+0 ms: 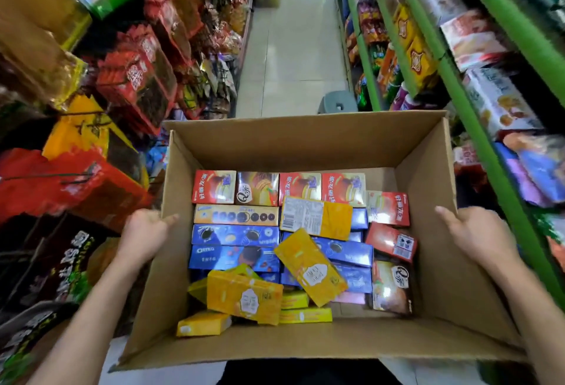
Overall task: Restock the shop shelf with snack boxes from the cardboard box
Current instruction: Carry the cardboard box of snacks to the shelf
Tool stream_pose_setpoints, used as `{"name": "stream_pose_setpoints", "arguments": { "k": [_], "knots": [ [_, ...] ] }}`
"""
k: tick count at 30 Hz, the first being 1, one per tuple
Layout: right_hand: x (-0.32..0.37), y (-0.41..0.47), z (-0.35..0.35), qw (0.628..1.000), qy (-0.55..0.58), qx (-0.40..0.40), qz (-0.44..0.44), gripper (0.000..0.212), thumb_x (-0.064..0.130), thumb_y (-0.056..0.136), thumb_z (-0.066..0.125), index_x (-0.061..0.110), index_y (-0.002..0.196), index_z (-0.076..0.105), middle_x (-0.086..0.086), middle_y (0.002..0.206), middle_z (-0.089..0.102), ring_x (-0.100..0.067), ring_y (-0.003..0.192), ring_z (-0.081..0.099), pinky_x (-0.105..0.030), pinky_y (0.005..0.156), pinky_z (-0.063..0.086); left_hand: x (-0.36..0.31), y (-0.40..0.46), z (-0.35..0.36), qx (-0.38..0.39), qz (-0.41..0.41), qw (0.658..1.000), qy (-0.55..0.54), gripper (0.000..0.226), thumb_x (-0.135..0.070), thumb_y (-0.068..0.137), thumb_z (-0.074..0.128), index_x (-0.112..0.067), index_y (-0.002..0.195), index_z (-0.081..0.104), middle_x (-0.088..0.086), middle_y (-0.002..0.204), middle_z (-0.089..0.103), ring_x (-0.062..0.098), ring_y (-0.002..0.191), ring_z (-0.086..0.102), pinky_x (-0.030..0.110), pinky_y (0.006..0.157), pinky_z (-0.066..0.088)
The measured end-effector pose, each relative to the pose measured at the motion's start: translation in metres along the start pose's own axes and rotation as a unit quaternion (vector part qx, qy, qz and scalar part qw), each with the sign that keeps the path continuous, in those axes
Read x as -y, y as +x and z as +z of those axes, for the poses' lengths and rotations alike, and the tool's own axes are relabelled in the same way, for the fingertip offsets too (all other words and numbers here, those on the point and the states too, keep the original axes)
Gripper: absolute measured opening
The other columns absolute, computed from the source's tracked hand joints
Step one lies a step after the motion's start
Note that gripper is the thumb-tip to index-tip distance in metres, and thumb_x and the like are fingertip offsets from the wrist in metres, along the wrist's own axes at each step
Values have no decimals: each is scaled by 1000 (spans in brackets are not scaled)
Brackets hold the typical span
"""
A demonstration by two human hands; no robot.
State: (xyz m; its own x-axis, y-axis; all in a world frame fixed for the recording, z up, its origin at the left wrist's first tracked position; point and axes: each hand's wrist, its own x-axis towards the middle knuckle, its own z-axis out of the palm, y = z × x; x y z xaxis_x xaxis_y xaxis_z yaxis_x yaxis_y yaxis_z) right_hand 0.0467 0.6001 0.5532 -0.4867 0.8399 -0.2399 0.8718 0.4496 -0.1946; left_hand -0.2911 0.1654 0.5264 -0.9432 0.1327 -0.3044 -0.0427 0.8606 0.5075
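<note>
Between both hands (146,233), seemingly corrugated cardboard box (305,146).

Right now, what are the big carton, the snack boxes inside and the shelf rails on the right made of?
Carton: brown corrugated cardboard, matte, with creased flaps. Snack boxes: thin printed paperboard, slightly glossy, with sharp folded edges. Shelf rails: probably painted metal, smooth green; too blurred to be sure. Left hand and right hand hold the carton's sides.

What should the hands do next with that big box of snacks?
Probably set the cardboard box down by the green shelf. Both the left hand and the right hand are holding its sides, so neither is free to lift out a snack box.
</note>
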Motion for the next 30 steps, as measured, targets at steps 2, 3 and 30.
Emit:
{"name": "stream_pose_setpoints", "arguments": {
  "k": [2,3,30],
  "knots": [
    [18,41,-17,1000,2,-5,-5,55,48,98,49,1,76,67,-29,86,67,-44,86,64,-43,74,51,-29,28,-6,-12,4,1000,-1,32,-28,85,75,0,70,70,24,73,69,39,73,66,46,69,52],
    [27,61,-24,1000,5,-9,-8,55,48,98,48,1,76,67,-29,86,67,-44,86,64,-43,75,51,-43,42,-8,-16,4,1000,-3,34,-28,85,75,0,66,68,23,70,68,40,72,66,45,68,52],
    [335,618,-78,999,-5,-42,16,55,43,100,48,0,68,63,-29,79,66,-44,81,64,-40,65,44,-399,609,7,-10,68,996,57,44,-20,87,71,-3,50,54,24,67,62,40,71,59,40,63,39]
  ]
}}
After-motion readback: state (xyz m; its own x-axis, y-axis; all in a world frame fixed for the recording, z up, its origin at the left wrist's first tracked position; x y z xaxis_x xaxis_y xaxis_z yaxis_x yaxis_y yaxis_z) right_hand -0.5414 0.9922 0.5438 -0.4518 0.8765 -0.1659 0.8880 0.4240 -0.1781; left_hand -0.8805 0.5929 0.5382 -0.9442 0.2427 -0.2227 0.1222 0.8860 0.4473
